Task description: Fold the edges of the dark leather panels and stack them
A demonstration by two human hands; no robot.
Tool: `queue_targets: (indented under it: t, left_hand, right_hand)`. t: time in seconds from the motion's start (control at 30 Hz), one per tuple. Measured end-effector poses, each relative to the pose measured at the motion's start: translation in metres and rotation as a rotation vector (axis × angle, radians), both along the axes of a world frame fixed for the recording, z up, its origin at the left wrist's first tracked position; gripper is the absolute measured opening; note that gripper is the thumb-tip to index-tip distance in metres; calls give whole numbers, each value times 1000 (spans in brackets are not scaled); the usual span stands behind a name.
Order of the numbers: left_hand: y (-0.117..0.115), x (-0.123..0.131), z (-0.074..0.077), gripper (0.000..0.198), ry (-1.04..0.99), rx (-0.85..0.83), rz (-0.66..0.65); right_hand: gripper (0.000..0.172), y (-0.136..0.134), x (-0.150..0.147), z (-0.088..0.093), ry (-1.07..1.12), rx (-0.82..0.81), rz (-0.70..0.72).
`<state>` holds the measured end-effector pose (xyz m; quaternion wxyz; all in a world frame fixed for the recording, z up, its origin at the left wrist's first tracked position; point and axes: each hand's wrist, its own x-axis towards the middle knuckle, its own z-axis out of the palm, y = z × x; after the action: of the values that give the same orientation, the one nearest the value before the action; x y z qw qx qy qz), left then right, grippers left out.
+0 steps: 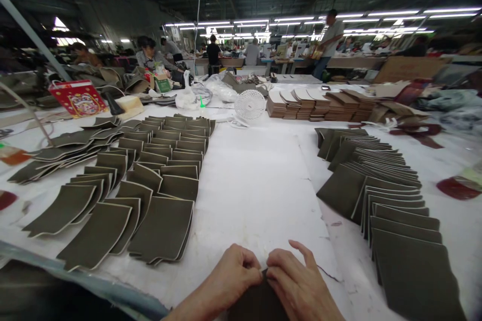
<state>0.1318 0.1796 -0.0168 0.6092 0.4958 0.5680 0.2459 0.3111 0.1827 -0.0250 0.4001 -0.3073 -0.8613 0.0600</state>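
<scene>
Low in the middle of the view, a dark olive sheet piece (257, 305) lies under both my hands at the table's near side. My left hand (238, 272) is closed, thumb and fingers pinching the top edge of the piece. Right beside it, my right hand (293, 281) has its fingers bent onto the same edge, with one finger raised. The fingertips of both hands almost meet there. The lower part of the piece runs out of the frame.
Overlapping rows of olive pieces with pale edges (165, 225) cover the left side. A fanned row of similar pieces (410, 261) lies at right. Beyond stand a white fan (250, 105), brown stacked panels (320, 105) and a red bag (78, 99). Several people work in the background.
</scene>
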Motion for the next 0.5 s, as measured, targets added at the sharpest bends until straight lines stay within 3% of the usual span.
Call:
queue_targets:
  t: [0.3,0.5]
  left_hand:
    - [-1,4,6,9,4,-11,30]
    - [-2,5,2,13,-2,-10,29]
  right_hand:
    - [40,-11,-11,-18,-22,106,-168]
    - [31,-19,-7,-19,-201,-27,-164]
